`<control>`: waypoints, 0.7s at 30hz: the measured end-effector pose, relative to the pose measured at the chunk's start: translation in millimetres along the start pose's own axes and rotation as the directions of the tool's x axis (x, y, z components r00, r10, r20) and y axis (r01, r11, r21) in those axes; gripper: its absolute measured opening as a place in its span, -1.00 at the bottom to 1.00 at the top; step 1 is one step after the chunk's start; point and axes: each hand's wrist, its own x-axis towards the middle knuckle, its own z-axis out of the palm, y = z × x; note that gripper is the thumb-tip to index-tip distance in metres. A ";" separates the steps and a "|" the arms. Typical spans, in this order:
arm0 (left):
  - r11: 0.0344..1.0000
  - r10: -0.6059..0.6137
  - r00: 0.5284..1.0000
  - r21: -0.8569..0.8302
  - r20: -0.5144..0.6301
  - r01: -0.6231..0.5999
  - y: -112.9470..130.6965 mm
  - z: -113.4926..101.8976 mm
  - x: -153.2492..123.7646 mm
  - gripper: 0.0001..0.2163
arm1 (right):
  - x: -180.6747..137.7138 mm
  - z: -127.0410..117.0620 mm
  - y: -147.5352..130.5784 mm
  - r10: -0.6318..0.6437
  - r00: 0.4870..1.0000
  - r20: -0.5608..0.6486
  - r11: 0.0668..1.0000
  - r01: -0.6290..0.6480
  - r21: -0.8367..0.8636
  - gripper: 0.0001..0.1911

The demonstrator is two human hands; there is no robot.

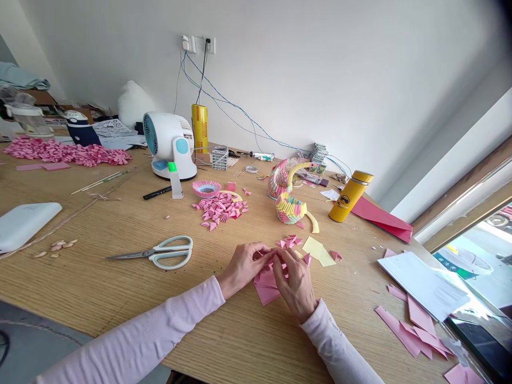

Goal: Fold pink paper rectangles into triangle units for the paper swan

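My left hand point(248, 266) and my right hand point(295, 280) meet at the fingertips, pinching a small piece of pink paper that the fingers mostly hide. Beneath them lie flat pink paper sheets point(265, 293) on the wooden table. Just beyond my fingers is a small group of folded pink triangles point(289, 241). Pale yellow paper slips point(319, 252) rest to the right of it. Farther back stands a small basket-like piece of folded paper point(290, 209) in yellow, green and pink, with a curved yellow strip point(313, 222) beside it.
Scissors point(160, 253) lie left of my hands. Behind are a heap of folded pink pieces point(220, 208), a pink paper bowl point(206, 188) and a white fan point(172, 144). A yellow bottle point(351, 196) stands right, near pink strips point(416, 330) and a white sheet point(424, 282).
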 end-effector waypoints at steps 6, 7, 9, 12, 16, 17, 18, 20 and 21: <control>0.992 -0.004 1.000 -0.127 0.029 0.007 0.5 -3.0 0.9 -0.69 | 2.0 -0.2 3.5 0.207 0.978 -0.038 0.950 -0.191 0.249 -0.77; 0.986 -0.016 0.999 -0.165 0.039 0.022 0.5 -3.2 1.0 -0.68 | 2.5 0.2 4.2 0.227 0.973 -0.038 0.935 -0.207 0.288 -0.77; 0.972 -0.043 0.998 -0.230 0.046 0.053 0.6 -3.3 1.2 -0.67 | 3.0 0.7 5.3 0.239 0.971 -0.028 0.916 -0.215 0.338 -0.75; 0.957 -0.045 0.998 -0.286 0.035 0.053 1.2 -3.0 1.4 -0.69 | 2.6 1.8 7.9 0.248 0.969 -0.014 0.896 -0.224 0.384 -0.71; 0.967 0.010 1.000 -0.256 0.004 -0.009 2.2 -2.9 1.9 -0.75 | 0.5 5.5 16.1 0.252 0.968 -0.014 0.892 -0.227 0.390 -0.66; 0.969 0.017 1.000 -0.246 -0.003 -0.017 2.2 -2.8 2.1 -0.75 | 0.1 6.6 18.6 0.248 0.969 -0.017 0.894 -0.222 0.389 -0.65; 0.970 0.019 1.000 -0.244 -0.005 -0.019 2.0 -2.8 2.3 -0.74 | -0.2 7.5 20.9 0.245 0.969 -0.019 0.895 -0.219 0.389 -0.64; 0.965 0.008 1.000 -0.262 0.012 -0.005 1.1 -2.6 2.4 -0.73 | -0.3 8.6 24.1 0.248 0.969 -0.021 0.892 -0.220 0.394 -0.62; 0.961 -0.004 1.000 -0.276 0.027 0.011 0.7 -2.5 2.4 -0.73 | -0.1 8.7 24.8 0.251 0.968 -0.022 0.892 -0.222 0.393 -0.62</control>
